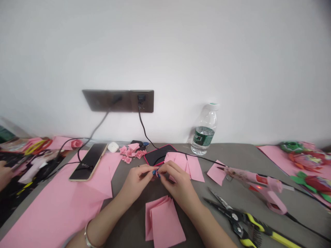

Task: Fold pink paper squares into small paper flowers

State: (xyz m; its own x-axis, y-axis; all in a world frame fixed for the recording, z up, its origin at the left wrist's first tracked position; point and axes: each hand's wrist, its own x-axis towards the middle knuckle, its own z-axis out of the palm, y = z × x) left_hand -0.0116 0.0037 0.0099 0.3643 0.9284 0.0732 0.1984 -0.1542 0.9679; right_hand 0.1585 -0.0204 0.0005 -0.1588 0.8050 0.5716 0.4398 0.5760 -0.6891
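Left grip [139, 177] and right grip [176, 175] pinch pink paper [156, 174], cable [144, 133] and folded sheets [168, 222] close by.

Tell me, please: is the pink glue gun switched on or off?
On, it appears: a small red light glows on the pink glue gun.

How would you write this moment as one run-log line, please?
left hand: holding pink piece; right hand: holding same piece; near: folded paper, roses; right side: glue gun, shears
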